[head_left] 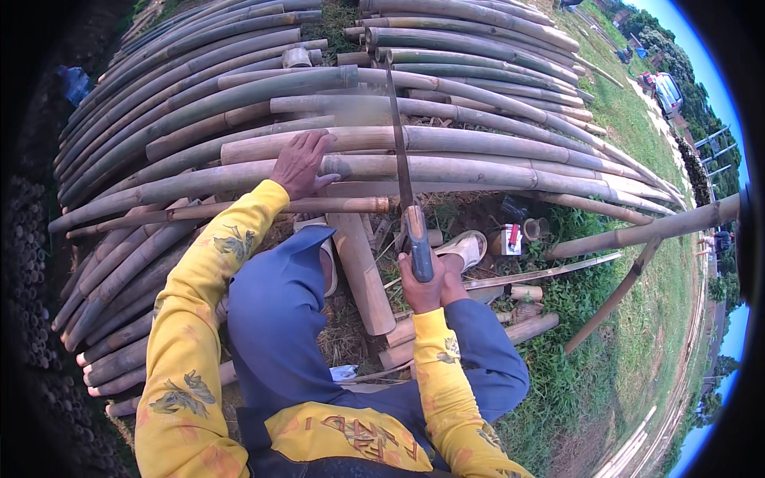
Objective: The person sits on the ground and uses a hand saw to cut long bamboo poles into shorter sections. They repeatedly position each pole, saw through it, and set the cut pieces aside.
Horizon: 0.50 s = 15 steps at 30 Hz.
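My right hand (pixel 421 280) is wrapped around the handle of a hand saw (pixel 401 143). Its long, narrow blade points away from me and lies across several bamboo poles; whether its teeth bite into one I cannot tell. To the left of the blade, my left hand (pixel 301 165) grips a pale bamboo pole (pixel 255 149) from above, fingers over it and thumb apart near the pole just in front (pixel 215 177). Nearer my legs, a thinner bamboo pole (pixel 319 208) ends left of the saw handle.
Stacked bamboo poles (pixel 478 40) spread across the far side, with more (pixel 143 279) at lower left. A thick cut bamboo piece (pixel 362 279) lies between my feet. On the right are a small box (pixel 510 239), a propped pole (pixel 645 231), grass and a distant vehicle (pixel 668 93).
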### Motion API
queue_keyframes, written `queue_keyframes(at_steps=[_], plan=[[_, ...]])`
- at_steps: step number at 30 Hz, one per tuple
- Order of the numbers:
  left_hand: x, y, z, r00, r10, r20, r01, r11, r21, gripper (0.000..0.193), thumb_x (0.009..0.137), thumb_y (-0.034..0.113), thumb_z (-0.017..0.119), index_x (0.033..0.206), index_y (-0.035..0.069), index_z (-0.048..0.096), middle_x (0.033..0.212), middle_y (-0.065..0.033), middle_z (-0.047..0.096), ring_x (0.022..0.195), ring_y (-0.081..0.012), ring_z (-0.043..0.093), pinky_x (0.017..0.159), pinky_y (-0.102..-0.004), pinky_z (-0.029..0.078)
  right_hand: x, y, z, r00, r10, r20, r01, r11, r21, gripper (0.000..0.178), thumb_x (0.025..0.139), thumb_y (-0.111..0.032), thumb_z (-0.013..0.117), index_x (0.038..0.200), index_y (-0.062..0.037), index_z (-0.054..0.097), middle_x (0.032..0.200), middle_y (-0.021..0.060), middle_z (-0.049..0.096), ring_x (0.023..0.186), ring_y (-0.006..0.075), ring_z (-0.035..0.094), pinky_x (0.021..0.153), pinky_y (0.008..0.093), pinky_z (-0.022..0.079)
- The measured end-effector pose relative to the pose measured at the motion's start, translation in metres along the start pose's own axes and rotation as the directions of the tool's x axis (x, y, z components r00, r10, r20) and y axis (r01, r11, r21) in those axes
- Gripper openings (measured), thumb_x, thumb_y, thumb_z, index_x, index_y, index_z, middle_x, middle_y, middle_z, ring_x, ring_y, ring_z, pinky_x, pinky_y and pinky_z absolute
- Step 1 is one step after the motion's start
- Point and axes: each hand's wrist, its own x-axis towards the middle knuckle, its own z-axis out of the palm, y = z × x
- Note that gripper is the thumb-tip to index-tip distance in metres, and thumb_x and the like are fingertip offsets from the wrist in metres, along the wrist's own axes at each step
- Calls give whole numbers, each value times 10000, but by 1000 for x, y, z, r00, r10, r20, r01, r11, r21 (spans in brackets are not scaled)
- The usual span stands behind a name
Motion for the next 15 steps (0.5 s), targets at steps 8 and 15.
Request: queue_keyframes(at_steps=[8,15], plan=[[-3,-7,30,898,-50,437,52,999,7,679,722,401,873,1192,34,548,1152,-172,654,1122,-335,647,962,-456,523,1,-5,4,999,-29,-27,28,999,-35,121,924,-41,730,986,9,640,743,17,605,664,87,529,606,282,453],[-7,-15,32,810,-234,538,203,972,118,466,740,209,827,1060,26,543,1029,-213,704,987,-407,709,863,-487,574,-83,-48,-20,997,79,24,-72,974,-217,93,912,-45,738,941,-2,661,716,85,641,586,146,580,599,311,478]])
